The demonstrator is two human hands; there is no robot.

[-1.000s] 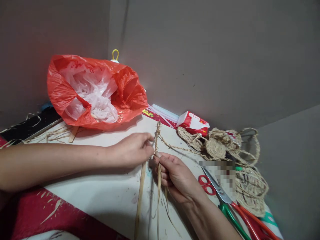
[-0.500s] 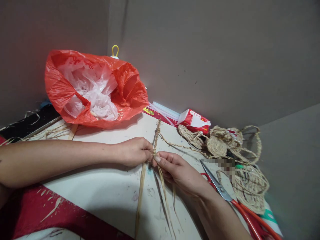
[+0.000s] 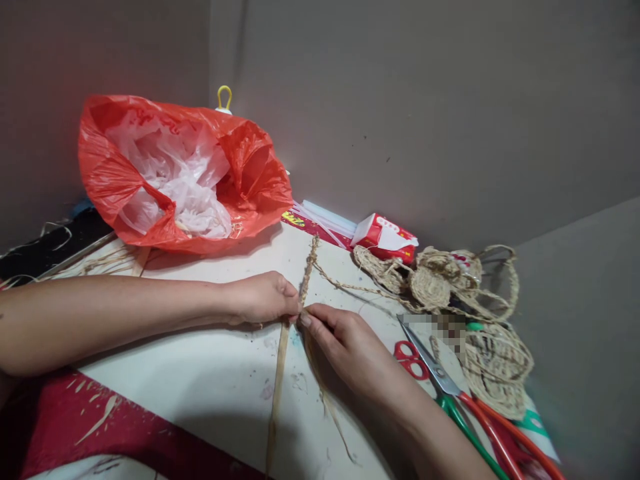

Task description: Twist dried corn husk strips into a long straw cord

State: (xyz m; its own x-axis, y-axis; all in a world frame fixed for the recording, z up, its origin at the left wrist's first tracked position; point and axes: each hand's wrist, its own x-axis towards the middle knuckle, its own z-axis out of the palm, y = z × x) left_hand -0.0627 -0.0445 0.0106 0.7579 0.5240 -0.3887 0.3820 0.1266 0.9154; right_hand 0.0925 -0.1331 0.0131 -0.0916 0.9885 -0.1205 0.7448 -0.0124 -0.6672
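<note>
My left hand (image 3: 263,299) and my right hand (image 3: 350,350) meet fingertip to fingertip on a braid of dry straw (image 3: 308,270) in the middle of the white table (image 3: 220,373). The braided part runs away from my fingers toward the wall. Loose flat straw strips (image 3: 277,387) trail from the pinch point toward me, some under my right palm. Both hands pinch the strands where the braid ends.
A red plastic bag (image 3: 175,173) with white plastic inside sits at the back left. A red and white carton (image 3: 385,237) lies by the wall. Coiled braided straw pieces (image 3: 465,300) and scissors (image 3: 440,383) lie at the right. A red cloth (image 3: 100,433) covers the near left edge.
My right hand turned over from palm-up to palm-down and pressed the loose strands toward the table. My left hand closed in on the braid's end. The view shifted slightly.
</note>
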